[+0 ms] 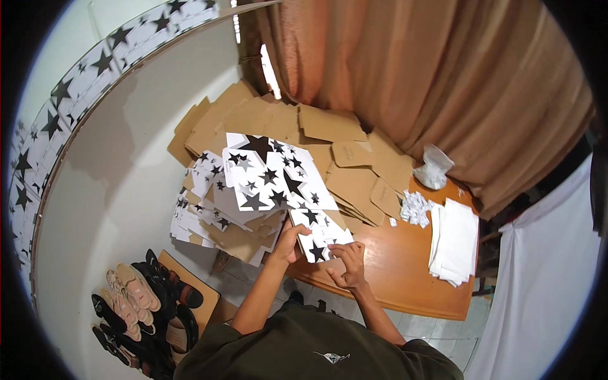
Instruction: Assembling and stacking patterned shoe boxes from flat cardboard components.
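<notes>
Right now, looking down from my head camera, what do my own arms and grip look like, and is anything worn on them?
Your left grip and right grip are bare hands, with no gloves. No watch or bracelet shows on either wrist. The shirt is dark olive green, its sleeves short, with a small pale triangular emblem.

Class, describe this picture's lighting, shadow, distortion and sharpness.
Head view: starred border bows along the left rim; head view: bright slit beside the curtain is blown out; head view: soft shadow on the pale wall; head view: held starred card looks fairly crisp.
</notes>
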Demonstrator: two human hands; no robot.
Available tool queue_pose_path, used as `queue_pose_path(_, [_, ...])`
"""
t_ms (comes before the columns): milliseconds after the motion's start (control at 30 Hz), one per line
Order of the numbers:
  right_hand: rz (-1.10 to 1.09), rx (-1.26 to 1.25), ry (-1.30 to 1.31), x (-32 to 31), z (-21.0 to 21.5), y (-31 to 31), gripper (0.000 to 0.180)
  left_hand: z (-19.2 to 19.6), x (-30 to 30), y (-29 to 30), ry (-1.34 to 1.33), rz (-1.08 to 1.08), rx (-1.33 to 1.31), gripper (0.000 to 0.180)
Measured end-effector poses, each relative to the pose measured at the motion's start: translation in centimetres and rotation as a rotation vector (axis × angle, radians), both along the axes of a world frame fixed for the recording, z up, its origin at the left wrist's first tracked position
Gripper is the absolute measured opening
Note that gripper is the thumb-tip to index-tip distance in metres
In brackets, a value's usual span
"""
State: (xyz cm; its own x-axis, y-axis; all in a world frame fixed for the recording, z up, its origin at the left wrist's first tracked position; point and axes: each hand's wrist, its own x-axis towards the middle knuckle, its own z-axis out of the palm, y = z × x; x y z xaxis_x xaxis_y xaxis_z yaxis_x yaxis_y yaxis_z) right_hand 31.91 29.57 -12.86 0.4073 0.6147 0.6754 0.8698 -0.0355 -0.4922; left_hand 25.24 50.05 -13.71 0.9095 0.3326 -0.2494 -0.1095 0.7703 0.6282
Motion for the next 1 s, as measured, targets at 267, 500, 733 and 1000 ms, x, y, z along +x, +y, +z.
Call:
queue_pose_path(267, [-0.585, -0.077, 0.373, 1.5, -3.1, -12.8, 0.042, -3.4, -0.2, -9.3, -0.049, -0.225, 0.059, 0.071])
queue_pose_path(500, [-0.288, 0.315, 1.173, 1.7, -4.9, -23.6, 0.043, -2.7, 2.4, -17.4, 0.001, -0.435, 0.035, 0.071])
queue_pose_path(733, [-0.538, 0.505, 0.659, 3.1, -1.0, -28.5, 0.022, -1.8, 5.0, -24.2, 0.442, -0.429, 0.603, 0.088])
queue_pose_path(1000, [-0.782, 0.243, 0.392, 5.0, 0.6, -28.9, 0.014, 4.9, 12.5, -26.3, 0.079, -0.349, 0.635, 0.108])
